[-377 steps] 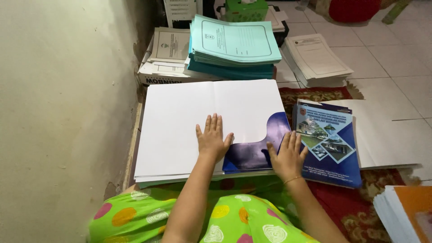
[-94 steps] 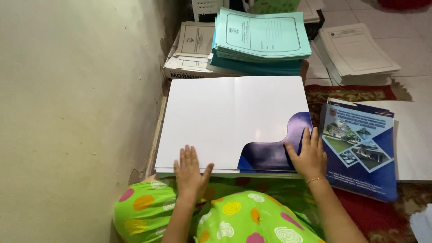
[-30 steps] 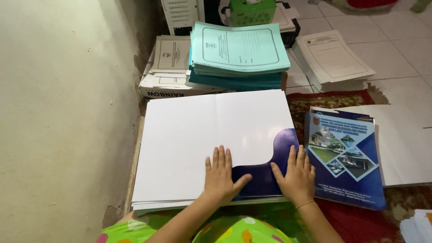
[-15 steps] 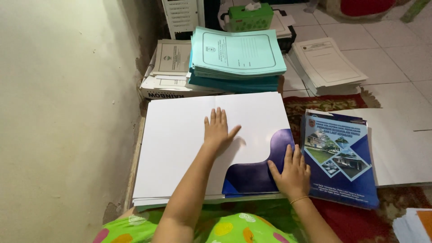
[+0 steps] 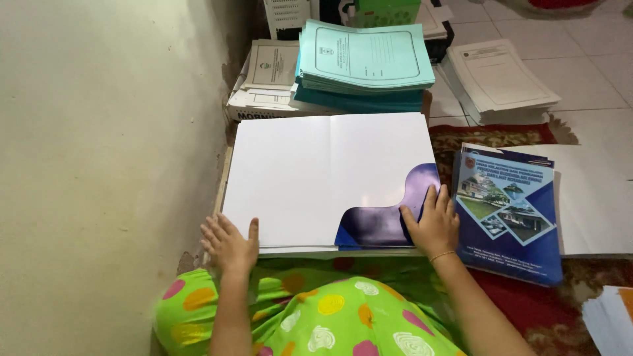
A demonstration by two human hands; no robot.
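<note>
White open folder (image 5: 316,178), both palms flat on it.
Left hand (image 5: 231,242) open at near-left corner, right hand (image 5: 432,224) open on glossy blue pocket (image 5: 382,221); card looks light, bendy, slippery—best lifted by edges.

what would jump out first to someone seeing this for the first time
The big white opened folder fills the middle, with its glossy dark blue pocket at the lower right. The right hand lies flat on that pocket, while the left hand rests at the folder's lower left corner. Next comes the teal stack of folders behind it and the blue printed folders piled to the right.
</note>
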